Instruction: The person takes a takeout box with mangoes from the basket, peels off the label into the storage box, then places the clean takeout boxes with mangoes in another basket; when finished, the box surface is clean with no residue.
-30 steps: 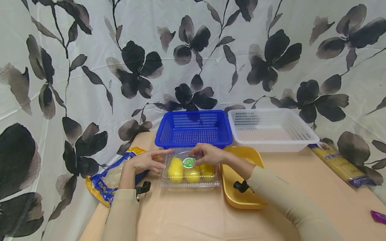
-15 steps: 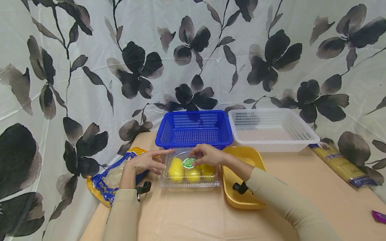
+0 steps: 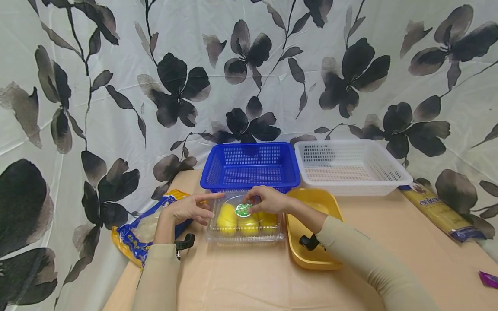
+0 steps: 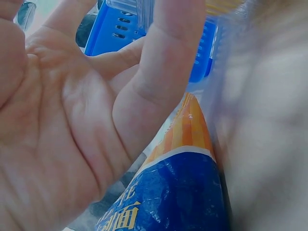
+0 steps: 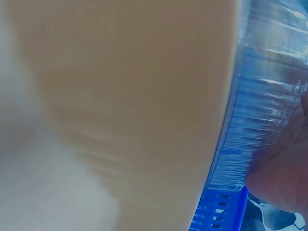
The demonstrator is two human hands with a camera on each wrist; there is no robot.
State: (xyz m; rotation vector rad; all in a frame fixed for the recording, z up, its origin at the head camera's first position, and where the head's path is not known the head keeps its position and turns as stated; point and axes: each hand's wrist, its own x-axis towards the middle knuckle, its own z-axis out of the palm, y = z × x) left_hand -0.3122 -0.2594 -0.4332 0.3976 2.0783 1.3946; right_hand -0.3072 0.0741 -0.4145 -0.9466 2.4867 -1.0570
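Note:
A clear plastic clamshell box [image 3: 244, 237] holds several round yellow fruits [image 3: 227, 220]. On its lid is a green-and-white sticker [image 3: 243, 210]. My left hand [image 3: 188, 209] is at the box's left side, its index finger stretched along the far left corner and the other fingers loosely bent near the side. Over the lid, my right hand [image 3: 270, 199] has its fingers bent and its thumb at the sticker's right edge. Whether it pinches the sticker or only touches it is unclear. Close up, the right wrist view shows a fingertip against the ribbed plastic wall [image 5: 260, 120].
A blue basket [image 3: 206, 172] stands behind the box, a white basket [image 3: 352, 188] to its right. Under my right forearm lies a yellow tray [image 3: 315, 262]. A blue-and-yellow bag [image 3: 136, 231] lies left, a pasta packet [image 3: 439, 209] far right, a purple wrapper [image 3: 488, 278] at the right edge.

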